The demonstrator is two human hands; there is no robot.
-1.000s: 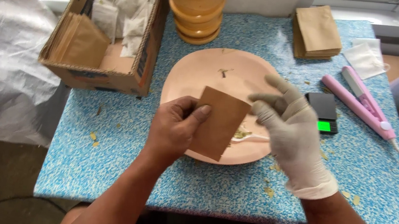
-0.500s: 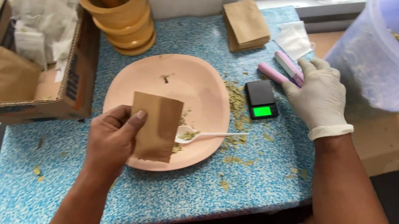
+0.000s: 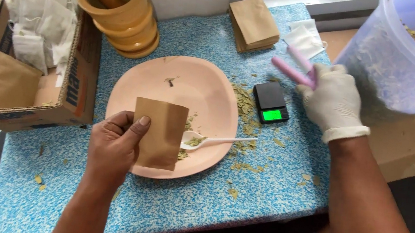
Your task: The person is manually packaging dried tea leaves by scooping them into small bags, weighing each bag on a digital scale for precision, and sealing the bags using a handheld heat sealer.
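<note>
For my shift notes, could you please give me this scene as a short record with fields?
Left hand: pinches a brown pouch upright over the pink plate.
Right hand: gloved, grip on the pink sealer, lifted off the table.
Plate: white spoon with dried leaves.
Nearby: black scale, wooden mortar, cardboard box, pouch stack, plastic tub.

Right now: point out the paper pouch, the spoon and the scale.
pouch (image 3: pixel 161 134), head view, middle of its brown face
spoon (image 3: pixel 220 141), head view, white handle
scale (image 3: pixel 270 102), head view, black weighing top
</note>
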